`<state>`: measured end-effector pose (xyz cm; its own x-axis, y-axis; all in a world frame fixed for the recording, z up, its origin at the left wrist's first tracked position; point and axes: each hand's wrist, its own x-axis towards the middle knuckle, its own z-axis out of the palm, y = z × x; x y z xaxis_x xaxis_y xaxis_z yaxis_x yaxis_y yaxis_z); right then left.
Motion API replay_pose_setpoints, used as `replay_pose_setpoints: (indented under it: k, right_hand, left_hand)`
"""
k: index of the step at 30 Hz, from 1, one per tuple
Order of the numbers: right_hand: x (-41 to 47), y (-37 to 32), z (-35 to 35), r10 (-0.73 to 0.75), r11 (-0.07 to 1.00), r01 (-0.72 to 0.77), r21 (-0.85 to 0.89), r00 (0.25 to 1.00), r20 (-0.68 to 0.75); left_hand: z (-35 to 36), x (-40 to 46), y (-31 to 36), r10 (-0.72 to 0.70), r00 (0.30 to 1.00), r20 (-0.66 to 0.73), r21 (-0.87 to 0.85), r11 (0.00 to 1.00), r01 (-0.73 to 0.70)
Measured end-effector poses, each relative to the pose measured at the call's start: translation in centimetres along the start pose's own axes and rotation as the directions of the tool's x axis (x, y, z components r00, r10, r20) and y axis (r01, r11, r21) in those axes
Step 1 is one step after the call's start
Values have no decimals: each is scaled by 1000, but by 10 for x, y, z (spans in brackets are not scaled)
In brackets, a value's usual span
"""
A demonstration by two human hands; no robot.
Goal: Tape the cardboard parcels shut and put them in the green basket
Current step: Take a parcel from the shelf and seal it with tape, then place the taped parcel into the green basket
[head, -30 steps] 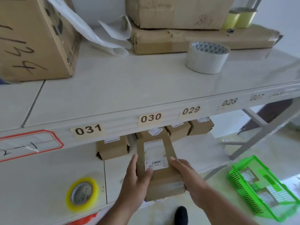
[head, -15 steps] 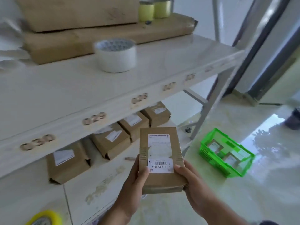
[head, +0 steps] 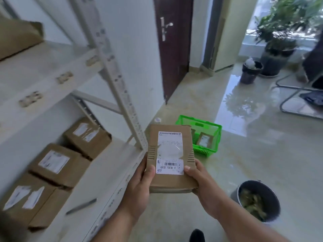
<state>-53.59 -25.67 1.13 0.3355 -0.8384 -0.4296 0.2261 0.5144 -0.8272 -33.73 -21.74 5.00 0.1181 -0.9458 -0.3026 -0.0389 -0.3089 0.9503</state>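
I hold a flat brown cardboard parcel [head: 170,158] with a white barcode label in front of me, label up. My left hand [head: 139,186] grips its lower left edge and my right hand [head: 202,187] grips its lower right corner. Beyond the parcel, on the floor, stands the green basket [head: 208,133] with at least two labelled parcels inside; its near left part is hidden behind the held parcel.
A white shelving unit [head: 120,95] fills the left, with three labelled cardboard boxes [head: 57,165] and a pen [head: 81,206] on its lower shelf. A dark bucket [head: 258,199] stands on the floor at right. A brown door [head: 173,46], potted plants and a chair frame lie beyond.
My view has swung right, away from the shelf toward the floor and the door. The parcel stays in both hands and the green basket now lies straight behind it.
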Motion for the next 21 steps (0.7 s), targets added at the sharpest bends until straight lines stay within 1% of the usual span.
replay_pose_setpoints:
  k: [3,5,8,12,14,16,17,18,19,20,21]
  right_hand:
    - [5,-23,-38,-55,998,57,39,997,-58]
    - [8,-35,-57,-82,994,88,63,992,-100]
    - [15,-46,-81,-93,989,110,102,983,-159]
    - [32,-55,-105,-74,986,104,126,971,-228]
    - [44,-63,-118,-69,991,95,96,968,-243]
    - [60,-82,-135,-69,998,67,-19,973,-220]
    - [70,-95,-143,-57,992,33,-119,977,-206]
    - [81,-109,-152,-35,975,-9,-223,981,-193]
    - [93,-124,-160,1,948,-62,-312,982,-191]
    - [105,-141,-166,36,916,-110,-385,980,-196]
    - [117,-158,-169,57,877,-137,-461,981,-184]
  left_hand:
    - [38,28,16,35,997,76,29,999,-37]
    - [60,46,26,32,991,132,32,999,-36]
    - [85,70,35,47,980,195,31,998,-54]
    - [103,107,34,0,959,284,38,999,-11]
    - [102,136,32,-44,947,317,61,998,25]
    - [95,177,36,-70,962,266,79,996,50]
    - [92,202,43,-94,970,225,106,992,71]
    - [88,228,53,-119,968,219,146,985,88]
    - [84,254,64,-149,954,260,187,977,101]
    - [82,278,76,-175,920,350,226,969,99]
    - [82,302,88,-205,865,458,265,960,87]
